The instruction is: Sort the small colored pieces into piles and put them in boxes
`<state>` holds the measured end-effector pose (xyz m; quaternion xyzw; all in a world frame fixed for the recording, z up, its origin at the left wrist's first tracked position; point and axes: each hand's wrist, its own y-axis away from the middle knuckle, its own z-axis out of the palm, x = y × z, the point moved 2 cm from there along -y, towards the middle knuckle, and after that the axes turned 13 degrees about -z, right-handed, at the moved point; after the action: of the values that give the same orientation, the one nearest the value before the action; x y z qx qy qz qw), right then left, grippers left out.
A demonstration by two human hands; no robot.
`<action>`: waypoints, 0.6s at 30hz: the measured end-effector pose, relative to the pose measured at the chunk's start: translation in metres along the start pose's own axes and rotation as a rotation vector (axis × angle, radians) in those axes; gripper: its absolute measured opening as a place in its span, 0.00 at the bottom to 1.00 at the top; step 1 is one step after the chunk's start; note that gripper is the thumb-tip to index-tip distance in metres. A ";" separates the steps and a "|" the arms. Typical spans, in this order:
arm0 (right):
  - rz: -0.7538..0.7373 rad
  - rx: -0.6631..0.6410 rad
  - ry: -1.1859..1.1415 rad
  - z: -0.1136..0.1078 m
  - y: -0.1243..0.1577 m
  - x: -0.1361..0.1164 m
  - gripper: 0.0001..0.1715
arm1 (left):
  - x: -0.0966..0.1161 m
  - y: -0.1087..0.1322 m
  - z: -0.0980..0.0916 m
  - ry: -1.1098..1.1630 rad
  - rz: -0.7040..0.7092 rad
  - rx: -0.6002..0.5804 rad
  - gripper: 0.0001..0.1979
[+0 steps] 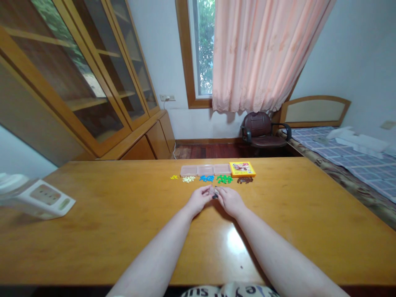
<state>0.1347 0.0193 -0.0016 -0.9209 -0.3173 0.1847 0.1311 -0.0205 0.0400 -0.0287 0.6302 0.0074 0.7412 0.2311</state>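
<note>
My left hand (pixel 198 201) and my right hand (pixel 230 201) meet above the middle of the table, fingers closed on a small see-through packet (pixel 212 190). Some small black pieces (pixel 215 196) show at its lower side; whether they are inside it I cannot tell. Beyond my hands small plastic pieces lie in a row of piles: yellow (pixel 174 177), cream (pixel 188 179), blue (pixel 206 178), green (pixel 224 179) and brown (pixel 245 180). Behind them stand three clear shallow trays (pixel 206 169) side by side, with a yellow picture box (pixel 243 169) at their right end.
The wooden table (pixel 123 243) spreads around my arms. A white-and-clear container (pixel 46 198) is at its left edge. Past the table are a glass-door cabinet (pixel 102 82), a brown armchair (pixel 262 128) and a bed (pixel 349 152) on the right.
</note>
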 end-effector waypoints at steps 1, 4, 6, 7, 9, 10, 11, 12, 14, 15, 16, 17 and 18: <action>0.051 -0.002 0.012 -0.001 0.000 0.002 0.18 | -0.001 0.000 0.002 -0.012 0.005 -0.034 0.32; 0.169 0.057 -0.017 -0.004 0.001 0.011 0.20 | -0.002 0.003 0.004 -0.068 0.060 -0.097 0.37; 0.192 0.148 -0.101 -0.004 0.002 0.017 0.20 | 0.000 0.005 0.001 -0.180 0.113 -0.071 0.42; 0.195 0.193 -0.150 -0.003 0.002 0.021 0.20 | 0.002 0.006 -0.001 -0.276 0.143 -0.052 0.45; 0.192 0.266 -0.251 0.001 0.000 0.027 0.18 | 0.007 0.009 -0.006 -0.518 0.207 -0.014 0.47; 0.193 0.297 -0.299 0.004 -0.002 0.031 0.18 | 0.009 0.011 -0.008 -0.642 0.235 -0.001 0.46; 0.206 0.329 -0.349 0.007 -0.004 0.034 0.17 | 0.012 0.012 -0.010 -0.754 0.258 0.005 0.45; 0.232 0.363 -0.392 0.009 -0.005 0.038 0.17 | 0.014 0.013 -0.011 -0.851 0.274 0.005 0.43; 0.295 0.419 -0.428 0.013 -0.008 0.044 0.18 | 0.015 0.013 -0.011 -1.005 0.281 -0.004 0.38; 0.314 0.439 -0.413 0.015 -0.009 0.046 0.19 | 0.016 0.013 -0.011 -1.062 0.274 0.000 0.37; 0.318 0.452 -0.381 0.015 -0.009 0.047 0.19 | 0.016 0.013 -0.010 -1.106 0.260 0.014 0.35; 0.304 0.455 -0.339 0.015 -0.008 0.047 0.18 | 0.016 0.012 -0.010 -1.138 0.241 0.035 0.35; 0.279 0.452 -0.294 0.015 -0.008 0.047 0.16 | 0.016 0.012 -0.010 -1.159 0.221 0.058 0.35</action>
<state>0.1583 0.0565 -0.0243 -0.8665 -0.1542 0.3983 0.2586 -0.0356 0.0373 -0.0124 0.9355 -0.1655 0.2950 0.1017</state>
